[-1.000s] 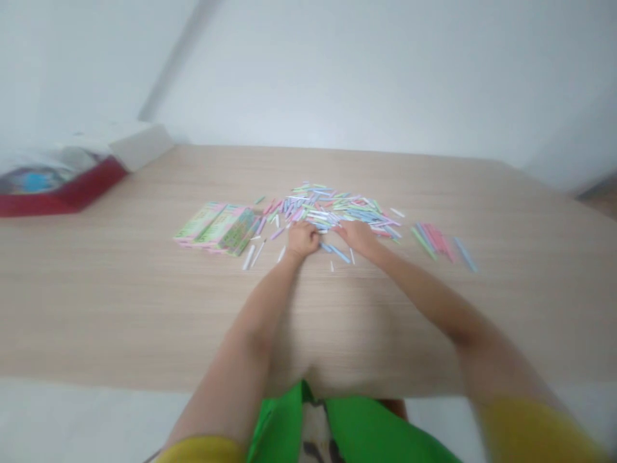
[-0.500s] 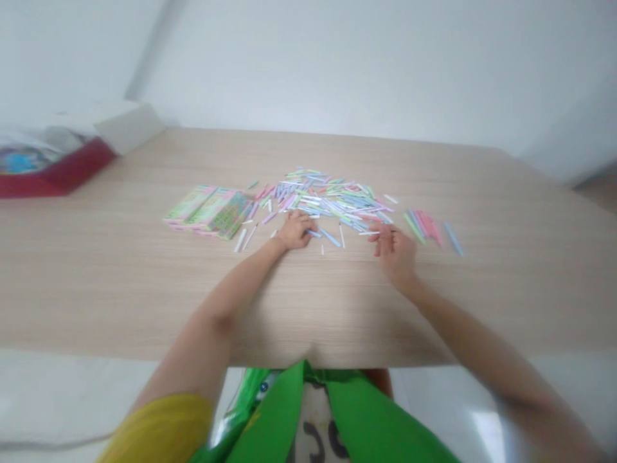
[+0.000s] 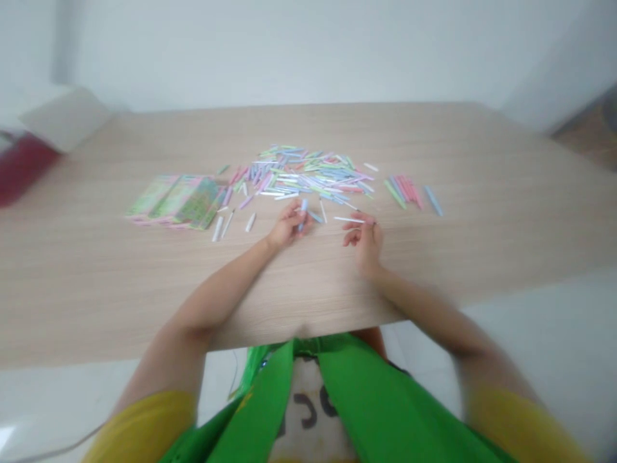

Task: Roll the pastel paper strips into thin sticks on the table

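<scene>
My left hand [image 3: 286,227] is closed around a short light-blue tube [image 3: 303,207], perhaps a pen barrel, held upright just above the table. Another light-blue piece [image 3: 315,217] lies beside its fingertips. In my right hand [image 3: 369,244], thumb and forefinger pinch a thin white stick [image 3: 348,220] like a pen refill, pointing left, while the other fingers are loosely bent. Directly beyond both hands spreads a pile of pastel tubes and white sticks [image 3: 313,177]. A thin white stick with a dark tip [image 3: 323,210] rests between the hands.
Flat green-and-pink printed packs [image 3: 166,198] lie left of the pile, with loose white pieces [image 3: 218,228] near them. Right of it are a row of pink and green tubes [image 3: 407,191] and a blue tube [image 3: 433,200]. A red box [image 3: 26,166] stands far left.
My left hand has lifted off the table and turned, bringing up the light-blue tube. My right hand has moved closer to it with the white stick. The camera view has shifted.
</scene>
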`<state>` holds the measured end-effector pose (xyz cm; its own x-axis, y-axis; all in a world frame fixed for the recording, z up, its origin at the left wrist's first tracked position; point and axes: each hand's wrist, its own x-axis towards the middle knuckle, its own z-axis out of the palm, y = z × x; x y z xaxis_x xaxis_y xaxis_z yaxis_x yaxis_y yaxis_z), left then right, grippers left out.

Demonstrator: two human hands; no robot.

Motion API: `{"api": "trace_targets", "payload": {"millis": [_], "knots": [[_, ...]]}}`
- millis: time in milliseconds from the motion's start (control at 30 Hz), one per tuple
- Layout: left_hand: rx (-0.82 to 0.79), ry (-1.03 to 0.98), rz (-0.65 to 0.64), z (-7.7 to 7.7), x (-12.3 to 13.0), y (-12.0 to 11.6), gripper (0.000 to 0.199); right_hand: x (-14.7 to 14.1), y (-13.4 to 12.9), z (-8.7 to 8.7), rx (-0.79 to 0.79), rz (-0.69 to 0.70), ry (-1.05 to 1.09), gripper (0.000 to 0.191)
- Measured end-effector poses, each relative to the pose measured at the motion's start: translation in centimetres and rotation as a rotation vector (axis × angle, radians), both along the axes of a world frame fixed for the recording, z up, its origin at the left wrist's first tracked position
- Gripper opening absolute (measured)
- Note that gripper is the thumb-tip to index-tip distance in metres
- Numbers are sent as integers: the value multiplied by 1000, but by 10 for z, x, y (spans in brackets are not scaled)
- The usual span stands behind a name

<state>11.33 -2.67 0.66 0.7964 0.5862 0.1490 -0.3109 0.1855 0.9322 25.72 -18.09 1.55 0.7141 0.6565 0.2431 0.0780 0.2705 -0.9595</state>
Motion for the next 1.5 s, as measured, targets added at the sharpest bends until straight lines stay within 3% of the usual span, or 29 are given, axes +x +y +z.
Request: {"api": "trace_targets", "payload": {"millis": [167,300,667,833,933,1033,1133,1233,1367,1500], "knots": [[-295,-16,-69,5,-3,7,44,-2,6,-4,-33,-19,18,57],[-349,-1,-138,9,-8,10,45,1,4,2,12,-49,13,59],[-269,81,-239,16,-3,-18,51,16,-5,7,82,-136,6,57],[-256,125,-277,15,4,-41,44,15,-8,3,35,-51,51,53],[-131,171,-346,9,9,-57,48,11,-12,-3,-58,74,75,49],[135,203,-397,2,11,-72,45,6,-19,-6,-179,181,-74,43],[424,190,-292,-5,11,-84,34,3,-24,-5,-330,167,-377,30],[538,229,-131,-9,10,-88,35,5,-22,-5,-471,97,-552,17],[398,298,36,-10,13,-84,51,12,-14,-6,-501,53,-570,14],[210,214,57,-6,15,-80,42,17,-11,-3,-377,8,-555,15]]}}
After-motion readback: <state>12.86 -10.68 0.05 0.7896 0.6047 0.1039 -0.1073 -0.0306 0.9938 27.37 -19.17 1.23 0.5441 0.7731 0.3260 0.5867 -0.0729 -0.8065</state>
